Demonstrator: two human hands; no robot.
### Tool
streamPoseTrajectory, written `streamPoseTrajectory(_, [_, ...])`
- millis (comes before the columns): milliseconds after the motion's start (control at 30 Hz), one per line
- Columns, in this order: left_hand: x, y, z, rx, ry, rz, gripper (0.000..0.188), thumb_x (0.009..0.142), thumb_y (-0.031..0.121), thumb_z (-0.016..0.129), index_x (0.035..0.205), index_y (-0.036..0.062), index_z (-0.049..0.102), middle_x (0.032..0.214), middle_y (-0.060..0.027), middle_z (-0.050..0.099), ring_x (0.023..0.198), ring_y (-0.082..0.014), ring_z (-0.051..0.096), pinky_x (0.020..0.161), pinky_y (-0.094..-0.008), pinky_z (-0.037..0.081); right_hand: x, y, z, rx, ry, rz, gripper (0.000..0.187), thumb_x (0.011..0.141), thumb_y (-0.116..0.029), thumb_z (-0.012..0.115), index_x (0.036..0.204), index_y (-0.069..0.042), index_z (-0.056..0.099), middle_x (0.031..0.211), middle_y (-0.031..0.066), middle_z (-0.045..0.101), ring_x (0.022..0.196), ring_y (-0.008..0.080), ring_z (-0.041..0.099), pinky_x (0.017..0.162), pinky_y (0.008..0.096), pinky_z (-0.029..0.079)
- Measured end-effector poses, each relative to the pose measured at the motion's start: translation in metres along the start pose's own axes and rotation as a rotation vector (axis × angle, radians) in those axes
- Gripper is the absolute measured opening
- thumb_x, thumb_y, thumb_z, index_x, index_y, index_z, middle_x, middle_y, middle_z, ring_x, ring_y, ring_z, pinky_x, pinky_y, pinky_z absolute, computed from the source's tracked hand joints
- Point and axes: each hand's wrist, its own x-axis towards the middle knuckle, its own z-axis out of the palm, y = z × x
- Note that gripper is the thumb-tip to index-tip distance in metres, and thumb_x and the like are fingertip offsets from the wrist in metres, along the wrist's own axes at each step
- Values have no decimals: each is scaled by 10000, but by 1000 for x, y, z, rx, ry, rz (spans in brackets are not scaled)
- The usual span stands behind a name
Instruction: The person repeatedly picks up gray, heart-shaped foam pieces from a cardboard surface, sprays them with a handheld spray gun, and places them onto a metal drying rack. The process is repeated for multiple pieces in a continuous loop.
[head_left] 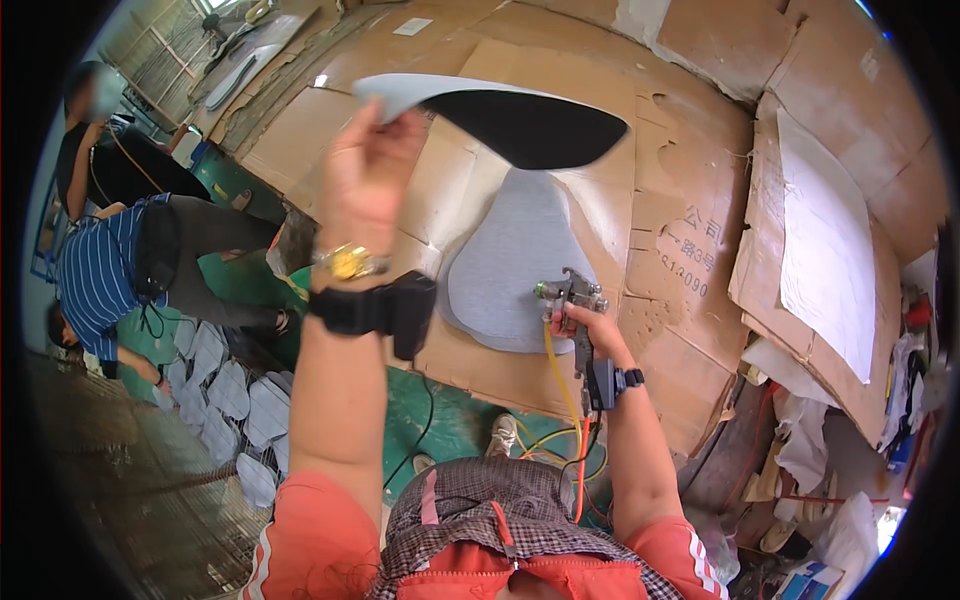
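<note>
My left hand (374,165), slightly blurred, pinches the left end of a thin curved sheet (530,128), pale grey on one face and black on the other. The sheet is raised and tilted above the far part of the cardboard. A spray gun (573,292) is gripped in my right hand (592,332), with a yellow hose (562,375) running down from it. Below the gun lie grey pear-shaped pads (510,255), overlapping with their edges slightly offset. Whether my finger presses the gun's trigger cannot be made out.
Stained cardboard (665,270) covers the work table. A white sheet (825,240) lies on the cardboard at the right. Hoses lie on the green floor near my feet. At the left, a person in a striped shirt (98,275) bends over several grey pads (228,390); another person stands behind.
</note>
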Motion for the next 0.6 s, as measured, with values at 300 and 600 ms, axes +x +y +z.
streamPoseTrajectory(300, [-129,151,-38,355,-84,321,247,912,59,529,1148,-6,561,1130,-129,633,981,-259,583,830,-393,455,-262,-92,64,-293,223,-310,524,859,-103,623,1334,16,437,898,59,617,837,147,600,777,294,486])
streamPoseTrajectory(600, [-211,194,-82,323,155,394,269,889,16,510,1144,-68,518,1066,-163,621,941,-270,586,830,-375,483,-356,-89,117,-277,430,-419,650,804,-146,713,1347,40,408,865,111,621,767,162,596,714,292,487])
